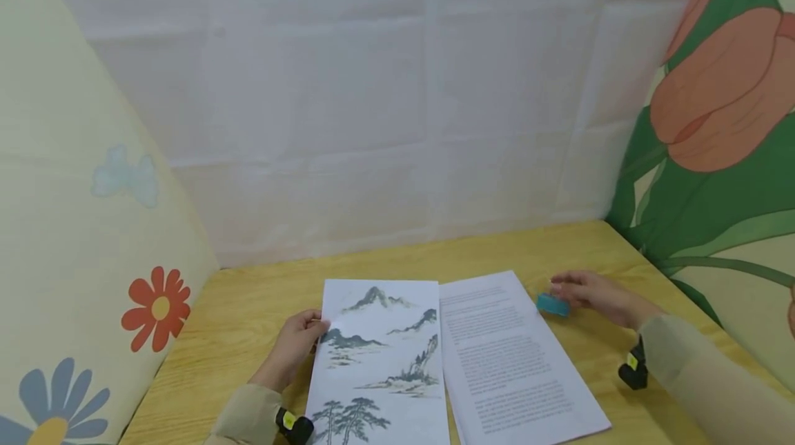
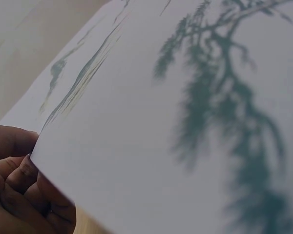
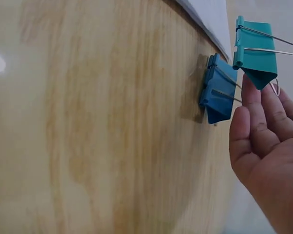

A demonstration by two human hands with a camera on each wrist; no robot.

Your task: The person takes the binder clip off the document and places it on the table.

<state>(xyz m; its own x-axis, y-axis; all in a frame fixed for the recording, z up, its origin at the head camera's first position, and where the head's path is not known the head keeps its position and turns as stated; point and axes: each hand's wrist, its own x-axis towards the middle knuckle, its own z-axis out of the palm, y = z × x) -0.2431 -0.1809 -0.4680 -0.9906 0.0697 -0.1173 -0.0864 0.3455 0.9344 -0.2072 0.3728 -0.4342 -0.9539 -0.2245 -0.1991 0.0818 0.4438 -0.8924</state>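
Note:
In the head view my left hand (image 1: 292, 343) pinches the left edge of a white sheet with an ink landscape (image 1: 379, 362), thumb on top and fingers beneath. The sheet's edge also shows between thumb and fingers (image 2: 27, 168) in the left wrist view. Beside it lies a stack of printed pages (image 1: 515, 369), turned at an angle. Right of the stack, my right hand (image 1: 593, 295) holds a teal binder clip (image 3: 258, 51) by its wire handles; the gripping fingertips are outside the right wrist view. A darker blue binder clip (image 3: 219, 92) appears lower, against the tabletop.
The wooden table (image 1: 261, 293) meets a pale cloth backdrop (image 1: 373, 121) at the back. Flower-printed panels stand at the left (image 1: 74, 259) and right (image 1: 733, 224). Each wrist carries a small black camera.

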